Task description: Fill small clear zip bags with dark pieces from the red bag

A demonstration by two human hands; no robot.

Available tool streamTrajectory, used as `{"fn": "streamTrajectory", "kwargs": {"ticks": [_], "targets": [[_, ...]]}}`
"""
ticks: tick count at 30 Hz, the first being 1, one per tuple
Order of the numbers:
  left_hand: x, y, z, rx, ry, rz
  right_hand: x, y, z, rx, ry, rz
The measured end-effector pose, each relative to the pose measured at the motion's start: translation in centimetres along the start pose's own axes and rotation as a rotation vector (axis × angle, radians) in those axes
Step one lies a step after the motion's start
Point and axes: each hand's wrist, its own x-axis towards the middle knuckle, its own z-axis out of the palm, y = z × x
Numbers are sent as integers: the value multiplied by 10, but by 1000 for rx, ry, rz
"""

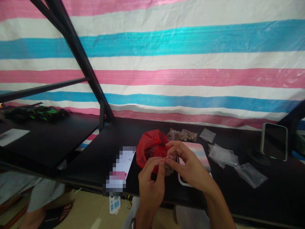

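Both my hands meet over the table's front part, pinching the top edge of a small clear zip bag. My left hand grips it from the left with thumb and fingers closed. From the right, my right hand pinches the same edge. The bag's lower part hangs below the fingers and looks filled; its contents are hard to make out. Just behind the hands stands an open red plastic bag with dark material inside. A pastel striped flat case lies partly beneath my right hand.
Several filled little bags lie behind. Flat clear bags spread to the right, near a phone on a stand. A partly blurred paper lies left. Black frame bars rise at left; another person's leg shows below.
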Motion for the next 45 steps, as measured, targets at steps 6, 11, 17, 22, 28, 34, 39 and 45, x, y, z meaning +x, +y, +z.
{"fn": "streamTrajectory", "kwargs": {"ticks": [6,11,17,22,28,34,39,45], "targets": [[-4,-6,3,-129,32,-156,3,0,3,19,61,-16],[-2,-5,1,-215,130,-192,1,0,7,7,-3,-29],[3,-3,-6,-238,160,-210,3,1,8,11,-12,-35],[4,-4,-9,-178,183,-155,3,-5,10,27,43,-73],[4,-8,-10,-107,85,-28,3,-9,11,-2,-27,-31],[0,-5,-10,67,-65,149,5,-13,12,-83,-1,-35],[-14,-10,-10,141,44,96,22,-17,-5,-277,431,-215],[-15,-24,-21,215,194,64,49,5,-58,-516,965,-247]]}}
